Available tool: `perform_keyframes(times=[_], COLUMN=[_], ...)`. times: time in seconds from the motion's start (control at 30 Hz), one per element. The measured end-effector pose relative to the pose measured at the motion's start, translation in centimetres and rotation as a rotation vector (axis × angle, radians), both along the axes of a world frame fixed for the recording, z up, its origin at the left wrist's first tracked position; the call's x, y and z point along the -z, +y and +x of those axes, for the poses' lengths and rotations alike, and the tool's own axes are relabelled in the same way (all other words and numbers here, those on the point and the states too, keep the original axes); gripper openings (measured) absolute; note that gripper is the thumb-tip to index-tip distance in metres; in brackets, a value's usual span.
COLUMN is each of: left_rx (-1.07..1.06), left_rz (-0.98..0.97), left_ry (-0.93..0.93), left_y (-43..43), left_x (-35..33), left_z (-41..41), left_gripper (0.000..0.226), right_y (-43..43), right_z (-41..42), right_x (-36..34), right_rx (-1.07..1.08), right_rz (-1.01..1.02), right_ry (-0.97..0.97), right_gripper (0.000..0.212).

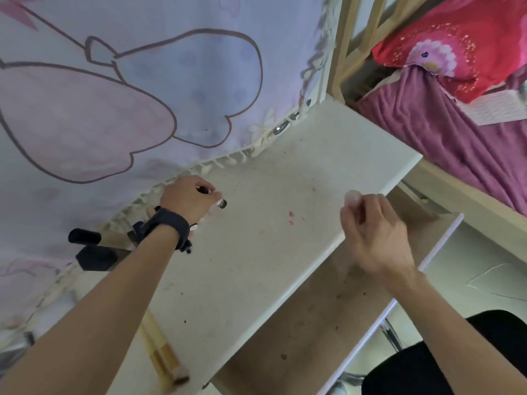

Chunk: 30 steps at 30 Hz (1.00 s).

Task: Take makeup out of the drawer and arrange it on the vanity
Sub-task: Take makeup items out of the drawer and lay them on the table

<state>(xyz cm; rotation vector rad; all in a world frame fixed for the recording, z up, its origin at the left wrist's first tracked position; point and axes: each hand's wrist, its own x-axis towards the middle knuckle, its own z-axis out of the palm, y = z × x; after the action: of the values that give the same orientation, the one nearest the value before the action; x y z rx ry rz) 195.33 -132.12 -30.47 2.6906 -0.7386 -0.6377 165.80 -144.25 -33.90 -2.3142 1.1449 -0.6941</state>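
Open drawer (313,309) nearest, pulled out under the table (256,252); its bare wooden bottom is stained. An amber-gold tube (162,354) lies on the table's near left end, blurred. The right hand (376,238) is over the table's front edge above the drawer, fingers curled around a small pale pink item (352,195); can't tell what kind. The left hand (185,198), with a dark wrist strap (168,223), is farther back, pinching a small black makeup tube (222,203) with its tip just above the tabletop. Pink smears (291,218) mark the table between the hands. A black cylinder (85,236) and a black angular cap (95,258) sit left of the wrist at the curtain's hem. Cartoon-print curtain (142,95) behind. Bed with purple sheet (442,143) and red pillow (462,44) far right.
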Motion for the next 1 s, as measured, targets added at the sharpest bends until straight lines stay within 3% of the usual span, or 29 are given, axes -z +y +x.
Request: perform_keyframes(times=[0.13, 0.23, 0.4, 0.63, 0.87, 1.0], left_rx=[0.204, 0.192, 0.259, 0.266, 0.27, 0.28], left_rz=[0.19, 0.185, 0.165, 0.17, 0.134, 0.149], left_ry=[0.102, 0.135, 0.033, -0.12, -0.106, -0.142], left_y=[-0.1, 0.3, 1.0, 2.7, 3.7, 3.8], left_x=[-0.5, -0.1, 0.9, 2.1, 3.3, 3.1], left_z=[2.6, 3.6, 4.1, 4.7, 5.1, 4.6], left_gripper=[0.024, 0.033, 0.022, 0.035, 0.026, 0.029], right_y=[2.5, 3.9, 4.2, 4.2, 5.5, 5.5], right_z=[7.5, 12.4, 16.8, 20.6, 21.4, 20.2], right_x=[1.4, 2.4, 2.9, 3.1, 2.8, 2.2], right_rx=[-0.215, -0.324, -0.346, -0.364, -0.392, -0.414], right_rz=[0.101, 0.229, 0.331, 0.358, 0.347, 0.443], right_ry=[-0.03, 0.016, 0.024, 0.208, 0.192, 0.206], right_gripper=[0.022, 0.023, 0.024, 0.039, 0.039, 0.035])
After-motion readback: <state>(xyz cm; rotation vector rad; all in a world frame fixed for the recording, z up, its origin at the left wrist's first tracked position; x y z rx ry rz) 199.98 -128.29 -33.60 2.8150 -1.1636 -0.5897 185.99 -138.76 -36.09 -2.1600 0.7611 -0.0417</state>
